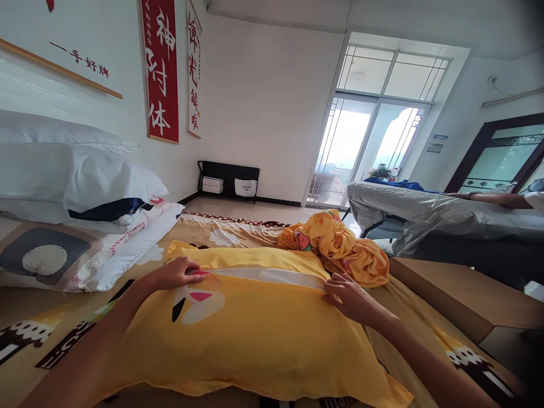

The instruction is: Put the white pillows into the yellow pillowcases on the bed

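A pillow in a yellow cartoon-print pillowcase (255, 334) lies on the bed in front of me. Its far edge is open, and a white strip of the inner pillow (272, 276) shows there. My left hand (178, 273) pinches the left end of that open edge. My right hand (348, 296) grips the right end of the same edge. Just beyond the pillow, a crumpled yellow cloth (340, 245) lies in a heap on the bed.
White pillows (76, 175) are stacked at the left by the wall. A patterned sheet (221, 229) covers the bed. At the right stand a wooden bed frame edge (450, 289) and a grey-covered bed (425, 218), over which another person's arm (501, 198) reaches. A glass balcony door (365, 147) is ahead.
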A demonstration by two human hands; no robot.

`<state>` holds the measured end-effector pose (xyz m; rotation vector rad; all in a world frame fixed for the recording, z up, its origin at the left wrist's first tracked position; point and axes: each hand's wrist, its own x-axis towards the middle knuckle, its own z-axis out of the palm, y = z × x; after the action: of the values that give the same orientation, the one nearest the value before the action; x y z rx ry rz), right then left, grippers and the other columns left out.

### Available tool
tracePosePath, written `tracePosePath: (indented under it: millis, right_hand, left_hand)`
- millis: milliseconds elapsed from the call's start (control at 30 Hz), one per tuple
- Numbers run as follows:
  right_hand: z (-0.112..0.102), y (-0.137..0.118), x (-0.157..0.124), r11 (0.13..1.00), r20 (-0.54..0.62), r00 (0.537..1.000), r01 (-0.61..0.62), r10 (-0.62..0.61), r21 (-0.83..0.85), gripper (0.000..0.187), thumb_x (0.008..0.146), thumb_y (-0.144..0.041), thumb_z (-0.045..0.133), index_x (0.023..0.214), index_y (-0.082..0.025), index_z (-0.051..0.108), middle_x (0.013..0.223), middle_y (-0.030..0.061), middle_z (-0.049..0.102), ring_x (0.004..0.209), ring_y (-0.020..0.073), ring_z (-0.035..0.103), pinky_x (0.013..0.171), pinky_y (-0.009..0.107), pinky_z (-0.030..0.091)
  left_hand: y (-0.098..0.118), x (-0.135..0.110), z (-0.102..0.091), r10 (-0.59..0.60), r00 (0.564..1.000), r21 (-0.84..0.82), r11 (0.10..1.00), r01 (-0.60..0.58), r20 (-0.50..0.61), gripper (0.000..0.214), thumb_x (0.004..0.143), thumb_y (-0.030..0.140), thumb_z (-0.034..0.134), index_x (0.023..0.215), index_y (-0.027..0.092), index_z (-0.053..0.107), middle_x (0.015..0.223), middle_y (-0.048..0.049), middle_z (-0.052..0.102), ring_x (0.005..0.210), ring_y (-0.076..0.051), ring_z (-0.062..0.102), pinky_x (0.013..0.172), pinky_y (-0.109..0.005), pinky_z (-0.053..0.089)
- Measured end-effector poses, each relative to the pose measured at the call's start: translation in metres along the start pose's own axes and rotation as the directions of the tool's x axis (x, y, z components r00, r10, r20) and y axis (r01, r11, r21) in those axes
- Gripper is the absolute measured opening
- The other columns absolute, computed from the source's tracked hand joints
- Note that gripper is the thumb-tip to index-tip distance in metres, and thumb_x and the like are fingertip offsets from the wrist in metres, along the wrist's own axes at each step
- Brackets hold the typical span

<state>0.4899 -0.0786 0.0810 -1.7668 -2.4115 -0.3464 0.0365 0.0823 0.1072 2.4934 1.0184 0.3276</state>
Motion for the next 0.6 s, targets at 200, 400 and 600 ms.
tracePosePath:
  millis: [200, 400, 600]
  right_hand:
    - [0.006, 0.001, 0.002, 0.993, -0.129, 0.991, 0.017, -0.033, -0.12, 0.028, 0.095, -0.032, 0.043, 0.073, -0.022, 0.058, 0.075, 0.0037, 0.063, 0.078, 0.0199, 0.053, 0.075, 0.034, 0.035]
    - [0.012, 0.006, 0.005, 0.968, -0.215, 0.972, 0.037, -0.092, -0.249, 0.034, 0.098, -0.034, 0.036, 0.079, -0.022, 0.061, 0.076, 0.0055, 0.064, 0.078, 0.021, 0.054, 0.076, 0.035, 0.035]
    - [0.02, 0.012, 0.009, 0.951, -0.253, 0.966, -0.024, -0.058, -0.308, 0.029, 0.098, -0.028, 0.036, 0.086, -0.021, 0.062, 0.081, 0.0055, 0.067, 0.079, 0.0213, 0.057, 0.074, 0.034, 0.036]
  left_hand:
    - [-0.001, 0.001, 0.003, -0.027, 0.997, 0.078, 0.996, 0.033, -0.075, 0.043, 0.076, 0.058, 0.051, 0.063, 0.02, 0.038, 0.057, 0.0036, 0.039, 0.054, -0.011, 0.033, 0.051, -0.025, 0.023]
    - [-0.006, 0.003, 0.006, -0.05, 0.974, 0.23, 0.968, 0.102, -0.223, 0.053, 0.075, 0.065, 0.051, 0.102, 0.019, 0.059, 0.061, -0.0011, 0.057, 0.074, -0.024, 0.053, 0.073, -0.031, 0.038]
    - [-0.022, 0.01, 0.014, 0.046, 0.963, 0.411, 0.909, 0.07, -0.265, 0.052, 0.079, 0.067, 0.046, 0.07, 0.019, 0.063, 0.059, -0.0067, 0.06, 0.073, -0.026, 0.055, 0.081, -0.037, 0.038]
